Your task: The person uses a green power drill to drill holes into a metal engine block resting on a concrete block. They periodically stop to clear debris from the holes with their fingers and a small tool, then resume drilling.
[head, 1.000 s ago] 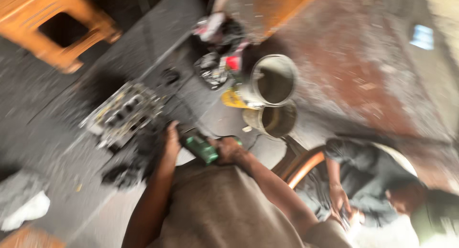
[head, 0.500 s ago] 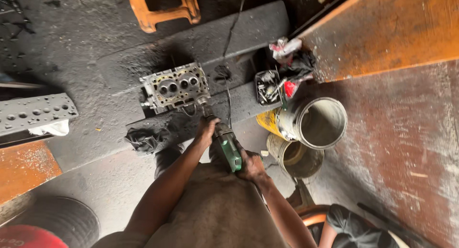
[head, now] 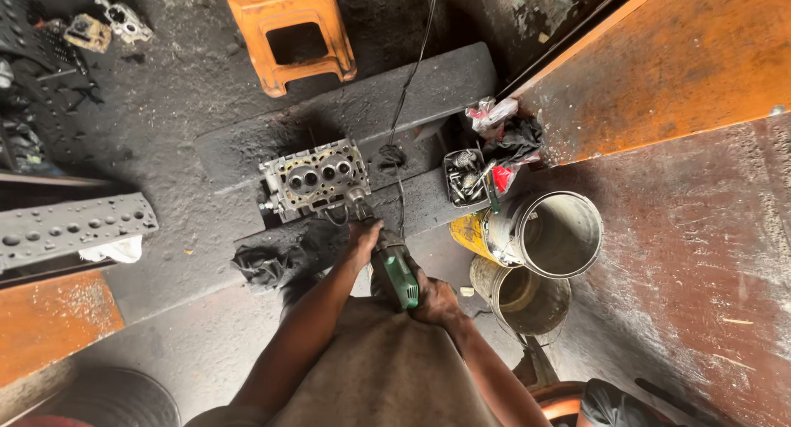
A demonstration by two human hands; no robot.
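Lying at the far left: a long grey perforated metal plate (head: 74, 228) rested beside the floor's left edge, with a white rag (head: 115, 249) tucked under its right end.
Top left corner: small grimy engine parts (head: 107, 23) lay scattered on the dark floor (head: 173, 106).
Stool: an orange plastic stool (head: 290, 32) stood near the top edge of the floor, just beyond the dark slab (head: 362, 106).
Cylinder head: the grey cylinder head (head: 315, 178) sat in the middle of the slab, its round ports facing up.
Dark cloth: a black rag (head: 265, 264) lay crumpled on the slab's near edge, below the cylinder head.
Left hand: the left hand (head: 362, 236) was clenched around the front of the green power tool (head: 394, 272), close to the cylinder head's lower right corner.
Power tool: its tip met the cylinder head's lower right corner; a black cord (head: 412, 73) ran up across the slab.
Right hand: the right hand (head: 435, 299) gripped the rear of the tool's green body.
Parts tray: a small black tray of bits (head: 465, 176) sat near the slab's right end, beside red and white rags (head: 494, 114).
Buckets: a metal bucket (head: 556, 233) lay tilted over a yellow container (head: 471, 236), and a dirty bucket (head: 521, 294) stood just below them.
Right side: a rusty orange panel (head: 676, 65) filled the upper right.
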